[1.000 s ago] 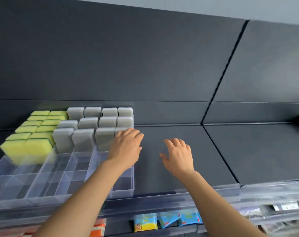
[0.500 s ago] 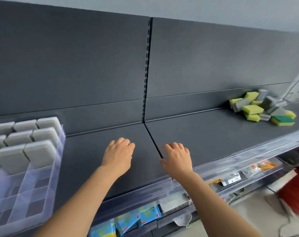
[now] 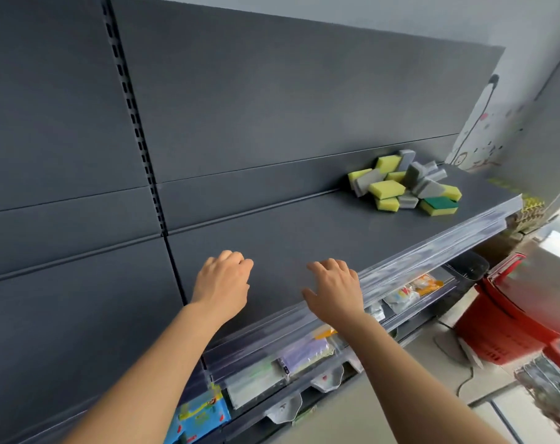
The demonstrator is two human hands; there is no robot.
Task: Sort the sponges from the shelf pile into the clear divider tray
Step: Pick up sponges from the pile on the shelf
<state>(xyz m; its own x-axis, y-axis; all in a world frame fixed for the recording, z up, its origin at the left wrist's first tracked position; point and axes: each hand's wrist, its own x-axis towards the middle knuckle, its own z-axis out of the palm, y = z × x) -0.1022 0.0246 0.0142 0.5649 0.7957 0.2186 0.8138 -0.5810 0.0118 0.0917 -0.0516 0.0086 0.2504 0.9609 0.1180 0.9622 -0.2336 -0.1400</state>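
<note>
sponges (image 3: 387,189) probably light and squashy, best pinched across narrow sides; left hand (image 3: 222,285), right hand (image 3: 334,293) empty, fingers (image 3: 232,256) loosely curled.

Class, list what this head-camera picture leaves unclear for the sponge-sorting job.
Head view only:
1. Divider tray: outside the frame.
2. Sponge pile: count unclear, sponges overlap one another.
3. Packets below the shelf: blurred behind the clear front strip.
4. Red basket: blurred, cut by right edge.
</note>
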